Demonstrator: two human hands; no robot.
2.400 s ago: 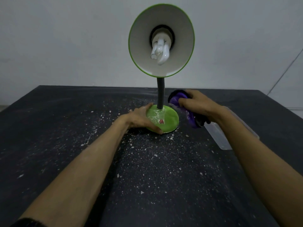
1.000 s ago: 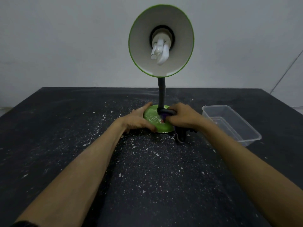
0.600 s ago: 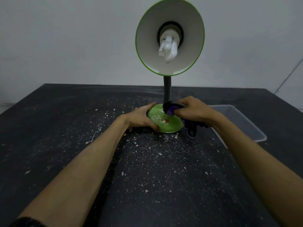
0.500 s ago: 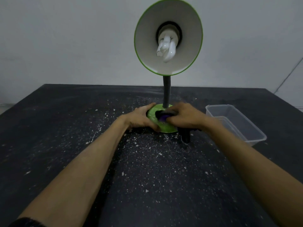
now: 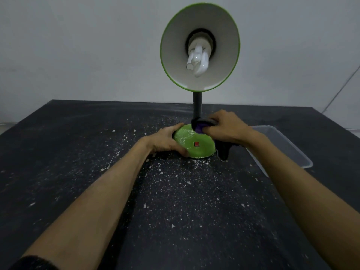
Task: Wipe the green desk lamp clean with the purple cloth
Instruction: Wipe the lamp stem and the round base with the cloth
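The green desk lamp stands upright at the middle of a dark table, its round base dusted with white specks and its white-lined shade facing me with the bulb showing. My left hand grips the left rim of the base, thumb on top and fingers curled under the front edge. My right hand holds the bunched purple cloth against the back of the base, at the foot of the black neck. A dark tail of the cloth hangs down to the table right of the base.
White crumbs and dust are scattered over the dark table, thickest around and in front of the lamp. A clear plastic container sits right of the lamp, partly behind my right forearm. A pale wall rises behind the table's far edge.
My right hand with the cloth has slid from the front middle of the base back to the foot of the neck, uncovering the red switch. My left hand has kept its grip.
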